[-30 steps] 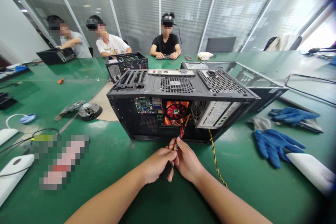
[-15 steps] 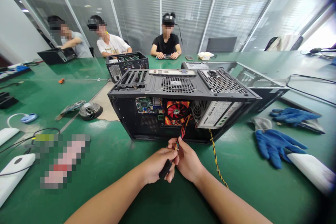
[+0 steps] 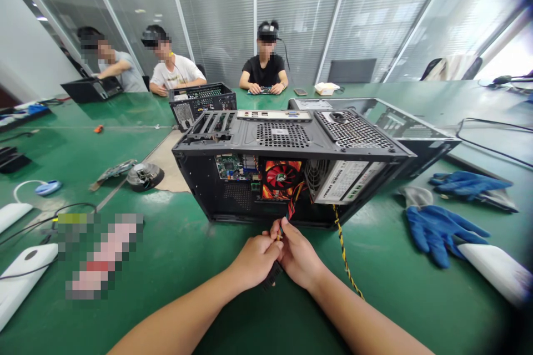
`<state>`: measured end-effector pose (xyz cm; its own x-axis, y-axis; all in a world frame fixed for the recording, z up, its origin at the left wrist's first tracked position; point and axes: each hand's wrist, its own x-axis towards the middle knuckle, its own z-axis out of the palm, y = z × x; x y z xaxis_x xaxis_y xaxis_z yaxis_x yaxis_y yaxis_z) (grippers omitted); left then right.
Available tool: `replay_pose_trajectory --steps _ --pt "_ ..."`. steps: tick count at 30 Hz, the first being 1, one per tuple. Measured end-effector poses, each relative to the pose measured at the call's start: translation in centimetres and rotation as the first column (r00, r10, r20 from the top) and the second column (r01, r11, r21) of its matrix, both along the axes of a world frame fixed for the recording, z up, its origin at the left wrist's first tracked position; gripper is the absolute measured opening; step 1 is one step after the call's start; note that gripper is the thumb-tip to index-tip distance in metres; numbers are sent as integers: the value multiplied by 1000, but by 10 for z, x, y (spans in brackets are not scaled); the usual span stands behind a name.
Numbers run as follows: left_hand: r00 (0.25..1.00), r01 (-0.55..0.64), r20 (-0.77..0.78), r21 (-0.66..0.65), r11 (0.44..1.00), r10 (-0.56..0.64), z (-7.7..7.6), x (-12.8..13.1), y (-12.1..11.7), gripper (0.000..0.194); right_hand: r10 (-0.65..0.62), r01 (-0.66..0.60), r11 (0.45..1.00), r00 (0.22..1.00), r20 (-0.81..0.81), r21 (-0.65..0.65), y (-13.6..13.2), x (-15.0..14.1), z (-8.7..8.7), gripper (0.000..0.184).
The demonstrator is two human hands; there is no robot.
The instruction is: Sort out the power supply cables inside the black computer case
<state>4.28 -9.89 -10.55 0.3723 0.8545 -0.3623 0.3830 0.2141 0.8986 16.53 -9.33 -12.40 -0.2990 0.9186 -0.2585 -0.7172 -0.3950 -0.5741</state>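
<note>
My left hand (image 3: 257, 259) and my right hand (image 3: 300, 258) meet just in front of an open computer case (image 3: 277, 147). Both are closed around a bundle of coloured power cable (image 3: 295, 202) coming out of the case. A black connector (image 3: 273, 275) at the cable's end hangs below my left hand, partly hidden by the fingers. Inside the case sit a motherboard (image 3: 235, 167), a red fan (image 3: 280, 176) on a flame-patterned card, and a power supply (image 3: 347, 180) with a label. From the power supply a yellow-and-black twisted cable (image 3: 343, 252) runs down onto the table.
Blue gloves (image 3: 437, 227) and a white power bank (image 3: 495, 272) lie at the right. A second case (image 3: 425, 147) stands behind. To the left are a round metal part (image 3: 145, 176) and a white device (image 3: 29, 266). Three people sit across the green table (image 3: 137, 233).
My left hand has turned and shifted slightly, so the black connector now hangs lower and is more covered. My right hand keeps its place on the cable.
</note>
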Motion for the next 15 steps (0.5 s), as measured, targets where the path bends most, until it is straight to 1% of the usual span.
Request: replay_pose_trajectory --steps 1,2,3,6,8,9,11,15 --pt "1000 1 -23 25 1000 -1 0 0 0 31 -2 2 1000 1000 1 2 0 0 0 28" --pt "1000 -1 -28 19 1000 1 0 0 0 31 -2 2 1000 1000 3 4 0 0 1 29" --pt "1000 -3 -4 -19 1000 3 -1 0 0 31 -3 3 1000 1000 7 4 -1 0 1 29" --pt "976 41 216 -215 976 7 -2 -1 0 35 11 -11 1000 1000 4 -5 -1 0 1 31" --pt "937 80 348 -290 954 27 -2 -1 0 36 21 -21 1000 1000 9 -4 -1 0 0 30" --pt "922 95 387 -310 946 34 -1 -2 1 37 16 -16 1000 1000 10 -7 -2 0 0 29" --pt "906 114 422 -337 935 42 1 -3 1 40 9 -9 1000 1000 13 -14 -2 1 0 28" --pt "902 112 429 -358 927 56 2 -3 1 43 5 -5 1000 1000 22 -12 -2 1 -1 28"
